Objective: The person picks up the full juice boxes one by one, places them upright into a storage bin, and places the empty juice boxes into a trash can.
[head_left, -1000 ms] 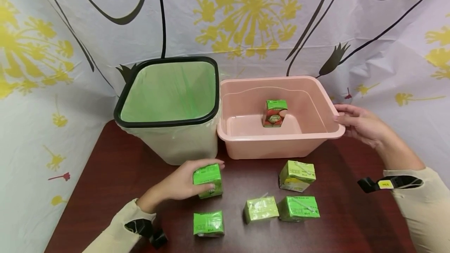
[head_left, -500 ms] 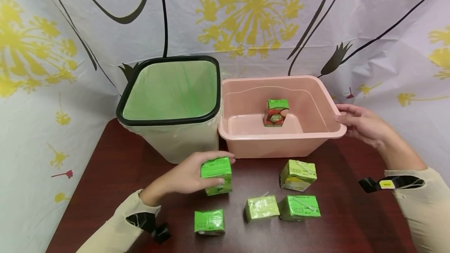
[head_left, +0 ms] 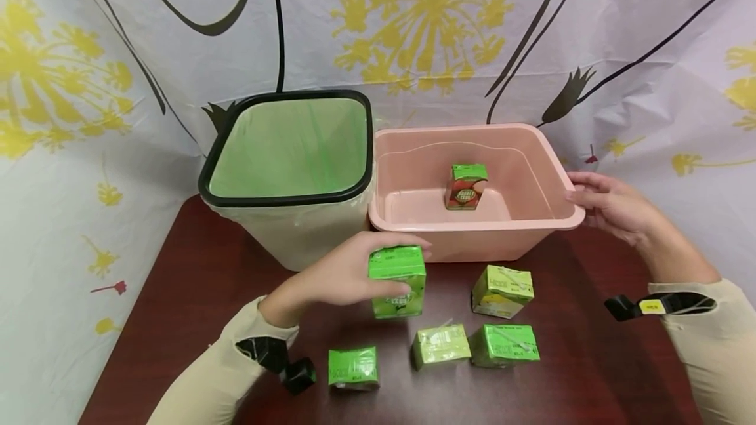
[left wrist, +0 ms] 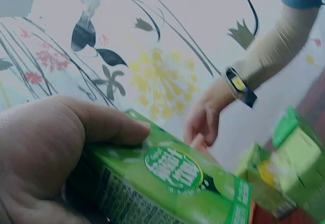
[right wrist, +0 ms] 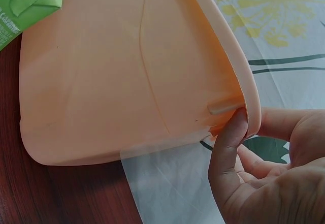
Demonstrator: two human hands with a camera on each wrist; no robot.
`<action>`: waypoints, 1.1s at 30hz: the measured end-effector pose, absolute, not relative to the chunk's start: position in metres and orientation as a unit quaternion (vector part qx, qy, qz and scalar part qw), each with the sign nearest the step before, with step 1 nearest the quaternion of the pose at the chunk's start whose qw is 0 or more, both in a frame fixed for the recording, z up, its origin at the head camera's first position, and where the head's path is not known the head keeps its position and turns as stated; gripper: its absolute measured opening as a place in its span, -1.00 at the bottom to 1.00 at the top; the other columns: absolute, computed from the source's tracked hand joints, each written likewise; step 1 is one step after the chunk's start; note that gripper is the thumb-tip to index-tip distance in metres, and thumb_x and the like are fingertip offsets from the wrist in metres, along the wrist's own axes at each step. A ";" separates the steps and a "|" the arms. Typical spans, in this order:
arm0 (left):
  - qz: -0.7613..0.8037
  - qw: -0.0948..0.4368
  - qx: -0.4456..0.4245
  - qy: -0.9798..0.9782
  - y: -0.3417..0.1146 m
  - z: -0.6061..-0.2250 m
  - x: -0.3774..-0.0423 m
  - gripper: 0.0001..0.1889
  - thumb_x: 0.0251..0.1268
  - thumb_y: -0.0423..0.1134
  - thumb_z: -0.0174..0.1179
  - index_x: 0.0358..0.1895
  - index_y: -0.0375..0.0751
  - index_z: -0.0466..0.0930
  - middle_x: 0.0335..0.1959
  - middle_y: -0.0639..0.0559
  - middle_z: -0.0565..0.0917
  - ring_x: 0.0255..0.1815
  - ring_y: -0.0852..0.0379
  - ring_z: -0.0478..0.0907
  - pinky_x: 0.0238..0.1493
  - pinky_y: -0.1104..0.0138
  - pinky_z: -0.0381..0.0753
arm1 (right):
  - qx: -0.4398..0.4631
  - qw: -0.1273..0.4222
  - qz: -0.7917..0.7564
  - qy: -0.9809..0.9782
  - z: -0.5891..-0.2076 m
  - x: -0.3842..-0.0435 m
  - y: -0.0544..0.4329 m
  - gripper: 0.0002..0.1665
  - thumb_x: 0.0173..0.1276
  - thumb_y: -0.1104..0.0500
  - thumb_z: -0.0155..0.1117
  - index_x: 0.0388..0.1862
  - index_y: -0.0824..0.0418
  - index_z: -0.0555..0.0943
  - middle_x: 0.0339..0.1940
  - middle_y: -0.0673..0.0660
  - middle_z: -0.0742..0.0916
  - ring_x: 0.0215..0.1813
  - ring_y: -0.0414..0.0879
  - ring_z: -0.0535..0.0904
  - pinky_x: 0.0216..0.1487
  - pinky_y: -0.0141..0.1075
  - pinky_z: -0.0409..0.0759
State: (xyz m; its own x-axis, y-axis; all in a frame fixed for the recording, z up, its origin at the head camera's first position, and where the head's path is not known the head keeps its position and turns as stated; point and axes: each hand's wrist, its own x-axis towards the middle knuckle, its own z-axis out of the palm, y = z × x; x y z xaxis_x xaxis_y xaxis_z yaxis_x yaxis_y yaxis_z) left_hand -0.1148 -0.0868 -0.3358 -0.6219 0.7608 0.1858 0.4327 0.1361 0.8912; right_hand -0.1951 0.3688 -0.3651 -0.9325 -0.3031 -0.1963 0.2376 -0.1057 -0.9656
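Observation:
My left hand (head_left: 339, 274) grips a green juice box (head_left: 397, 262) by its sides, in front of the pink basin (head_left: 472, 244). In the left wrist view, the thumb lies along the printed face of that box, while the far fingers are hidden. At the basin's right end, my right hand (head_left: 617, 208) pinches the rim between thumb and fingers, as the right wrist view also shows. Inside the basin stands a red juice box (head_left: 464, 194) with a green top.
A bin (head_left: 295, 228) with a black rim and liner stands left of the basin, against it. On the table are a yellow-green carton (head_left: 502, 290), a pale green carton (head_left: 441, 345), a green carton (head_left: 506, 346) and another green carton (head_left: 353, 367). Patterned cloth hangs behind.
My left hand has carried the green juice box rightward and slightly up, from in front of the bin to in front of the basin. My right hand keeps hold of the basin rim.

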 end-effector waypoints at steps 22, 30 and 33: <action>0.558 0.258 0.378 0.692 -0.009 -0.279 -0.161 -0.41 0.20 -0.51 0.40 0.34 -0.30 0.53 0.05 -0.08 0.65 -0.14 0.13 0.63 -0.03 0.28 0.68 | -0.038 0.185 -0.740 0.646 -0.365 -0.195 0.368 -0.60 0.57 0.45 -0.03 0.07 0.05 0.63 -0.12 0.07 0.73 -0.15 -0.11 0.73 -0.22 -0.28 0.73; 0.600 0.289 0.317 0.676 0.012 -0.269 -0.180 -0.35 0.17 -0.57 0.36 0.37 -0.33 0.44 0.06 -0.18 0.62 -0.12 0.04 0.64 -0.04 0.24 0.71 | -0.034 0.186 -0.732 0.655 -0.363 -0.195 0.367 -0.60 0.57 0.43 -0.02 0.07 0.02 0.63 -0.11 0.06 0.73 -0.14 -0.12 0.74 -0.22 -0.29 0.73; 0.610 0.295 0.285 0.679 0.017 -0.264 -0.189 -0.38 0.18 -0.56 0.35 0.33 -0.35 0.39 0.02 -0.16 0.61 -0.17 0.06 0.65 -0.12 0.21 0.73 | -0.035 0.186 -0.731 0.656 -0.363 -0.195 0.368 -0.60 0.57 0.43 -0.02 0.07 0.02 0.63 -0.11 0.06 0.73 -0.14 -0.12 0.74 -0.22 -0.29 0.73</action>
